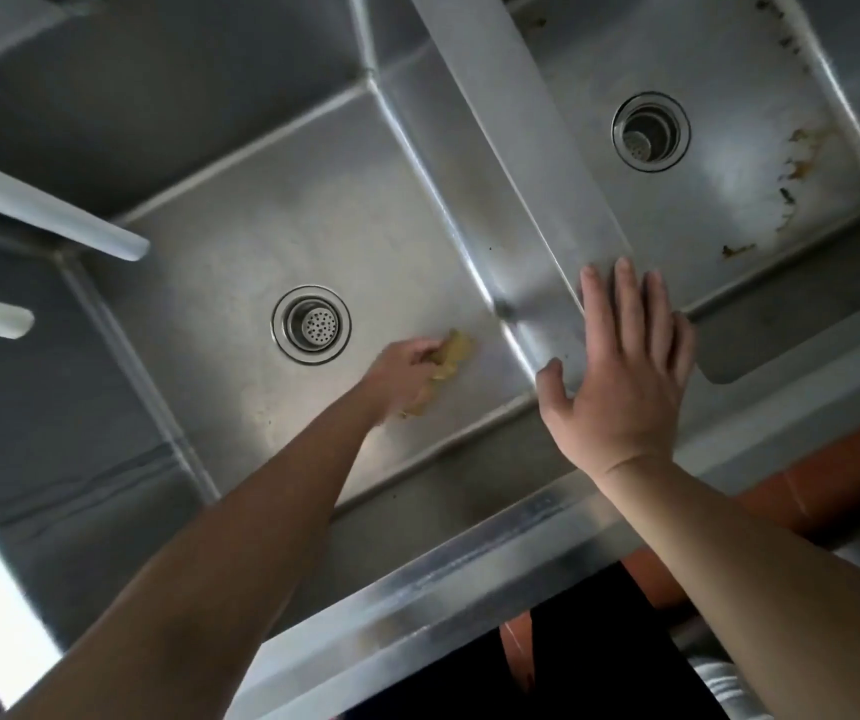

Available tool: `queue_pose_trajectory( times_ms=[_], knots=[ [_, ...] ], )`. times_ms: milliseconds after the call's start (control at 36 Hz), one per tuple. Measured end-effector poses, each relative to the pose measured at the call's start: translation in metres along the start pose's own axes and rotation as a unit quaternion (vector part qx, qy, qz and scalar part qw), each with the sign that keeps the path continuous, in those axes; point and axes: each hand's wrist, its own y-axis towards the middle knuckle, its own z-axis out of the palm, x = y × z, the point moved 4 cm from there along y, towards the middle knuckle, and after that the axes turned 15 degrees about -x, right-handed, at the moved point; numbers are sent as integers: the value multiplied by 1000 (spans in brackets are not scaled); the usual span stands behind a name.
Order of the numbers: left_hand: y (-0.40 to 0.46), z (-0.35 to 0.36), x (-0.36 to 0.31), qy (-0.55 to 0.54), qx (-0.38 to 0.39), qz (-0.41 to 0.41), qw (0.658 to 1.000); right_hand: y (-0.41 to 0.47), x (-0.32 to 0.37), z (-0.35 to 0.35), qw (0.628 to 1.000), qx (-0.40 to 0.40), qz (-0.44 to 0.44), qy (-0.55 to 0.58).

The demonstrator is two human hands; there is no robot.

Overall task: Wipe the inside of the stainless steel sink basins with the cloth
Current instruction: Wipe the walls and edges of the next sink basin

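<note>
Deep in the left steel basin (241, 241), my left hand (404, 374) grips a crumpled yellow cloth (451, 356) against the basin floor, just right of the round drain strainer (311, 324). My right hand (625, 366) lies flat with fingers spread on the steel divider (532, 163) between the two basins, where it meets the front rim. The right basin (729, 200) has its own drain (650, 131) and brown rust-like stains (794, 163) along its right side.
Two pale faucet spouts (54, 213) reach in from the left over the left basin. The sink's front rim (469, 569) runs diagonally below my arms. Orange-red floor tiles (833, 475) show beyond the rim at the right.
</note>
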Motion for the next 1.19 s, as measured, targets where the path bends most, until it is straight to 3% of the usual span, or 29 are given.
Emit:
queue_pose_trajectory(
  times_ms=[111, 222, 333, 417, 500, 694, 806, 1000, 1194],
  knots=[
    [2, -28, 9, -159, -68, -110, 979, 0, 0, 0, 1000, -6, 3, 10],
    [8, -32, 12, -182, -112, -113, 970, 0, 0, -1, 1000, -17, 1, 11],
    [6, -12, -4, -86, -148, -35, 985, 0, 1, -2, 999, -24, 3, 24],
    [7, 24, -13, 103, -121, 57, 986, 1, 0, -3, 999, -27, 13, 37],
    [5, 73, -13, 216, -71, 103, 968, 1, 0, -4, 999, -22, 19, 42],
    [-4, 136, -8, 456, -21, 221, 862, 1, 1, -5, 1000, -16, 8, 19],
    [-12, 139, -3, 542, 67, 302, 782, 1, 2, -3, 1000, -4, -2, 0],
    [-14, 134, -14, 553, 82, 369, 742, 2, 4, -5, 1000, -6, -3, -14],
    [-21, 111, 6, 608, 122, 432, 655, 1, 3, -3, 1000, -11, -8, -22]
  ],
)
